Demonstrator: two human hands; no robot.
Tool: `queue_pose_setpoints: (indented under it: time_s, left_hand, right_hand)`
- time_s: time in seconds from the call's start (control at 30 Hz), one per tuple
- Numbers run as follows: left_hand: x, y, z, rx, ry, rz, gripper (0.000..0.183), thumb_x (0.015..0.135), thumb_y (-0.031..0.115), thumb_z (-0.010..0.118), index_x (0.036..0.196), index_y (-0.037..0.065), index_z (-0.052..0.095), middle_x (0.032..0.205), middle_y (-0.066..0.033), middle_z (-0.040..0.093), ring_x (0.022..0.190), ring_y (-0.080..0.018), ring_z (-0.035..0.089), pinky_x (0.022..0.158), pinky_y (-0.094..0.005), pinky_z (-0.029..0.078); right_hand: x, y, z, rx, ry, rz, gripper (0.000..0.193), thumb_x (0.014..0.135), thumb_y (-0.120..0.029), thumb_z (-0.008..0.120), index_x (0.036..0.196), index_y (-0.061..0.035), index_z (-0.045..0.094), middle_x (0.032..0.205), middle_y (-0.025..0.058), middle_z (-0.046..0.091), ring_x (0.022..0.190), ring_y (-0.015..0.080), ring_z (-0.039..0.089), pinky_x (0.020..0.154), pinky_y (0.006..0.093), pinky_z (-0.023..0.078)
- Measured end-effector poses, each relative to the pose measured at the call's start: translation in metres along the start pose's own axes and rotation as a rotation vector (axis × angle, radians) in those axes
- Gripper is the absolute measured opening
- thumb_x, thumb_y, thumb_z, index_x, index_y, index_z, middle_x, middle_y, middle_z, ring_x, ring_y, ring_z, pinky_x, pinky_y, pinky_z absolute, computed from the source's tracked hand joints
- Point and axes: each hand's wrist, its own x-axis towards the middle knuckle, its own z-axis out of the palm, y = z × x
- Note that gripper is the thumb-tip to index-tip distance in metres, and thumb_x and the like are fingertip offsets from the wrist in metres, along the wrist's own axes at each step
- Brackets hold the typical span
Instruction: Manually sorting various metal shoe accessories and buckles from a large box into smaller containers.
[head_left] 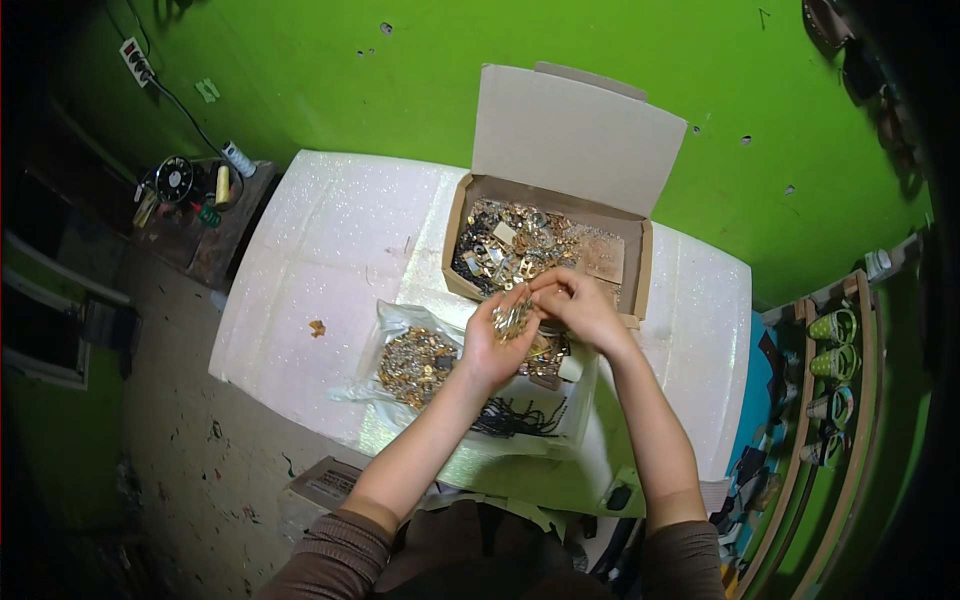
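Note:
My left hand is cupped palm up over the table, holding a small heap of gold metal pieces. My right hand reaches across to that palm, its fingertips pinching at the pieces. Both hands hover just in front of an open cardboard box filled with mixed gold and dark metal parts. Below my hands lies a clear plastic bag with more gold pieces and a bundle of black cords.
The white glittery table stands against a green wall. A single gold piece lies on its left side. A side shelf with thread spools and tools is at left. A rack with shoes stands at right.

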Motion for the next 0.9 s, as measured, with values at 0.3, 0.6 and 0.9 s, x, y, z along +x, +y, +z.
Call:
queue_pose_setpoints:
  time_s: [0.3,0.6,0.9]
  left_hand:
    - [-0.081,0.081,-0.040,0.102,0.018,-0.035,0.031,0.090,0.023,0.034,0.106,0.003,0.051,0.106,-0.0126,0.051,0.100,-0.0213,0.050,0.089,-0.0321,0.042]
    - [-0.107,0.121,-0.059,0.186,0.041,-0.093,0.026,0.089,0.020,0.036,0.101,0.005,0.053,0.104,-0.0072,0.054,0.102,-0.0180,0.050,0.091,-0.0309,0.039]
    - [-0.113,0.121,-0.074,0.025,0.021,-0.079,0.025,0.088,0.017,0.037,0.100,0.000,0.051,0.102,-0.0093,0.055,0.104,-0.0208,0.050,0.092,-0.0339,0.039]
  right_hand:
    - [-0.022,-0.002,0.111,-0.097,-0.008,0.000,0.013,0.078,-0.006,0.057,0.089,0.0009,0.058,0.072,0.0021,0.059,0.067,0.0067,0.053,0.059,0.0190,0.043]
    - [-0.045,0.016,0.180,-0.541,0.353,-0.573,0.017,0.070,0.002,0.058,0.087,-0.0002,0.059,0.083,0.0118,0.055,0.076,0.0262,0.056,0.068,0.0307,0.045]
    - [-0.070,0.039,0.207,-0.516,0.561,-0.549,0.011,0.070,0.002,0.057,0.080,0.0003,0.054,0.082,0.0128,0.054,0.076,0.0270,0.055,0.066,0.0309,0.045]
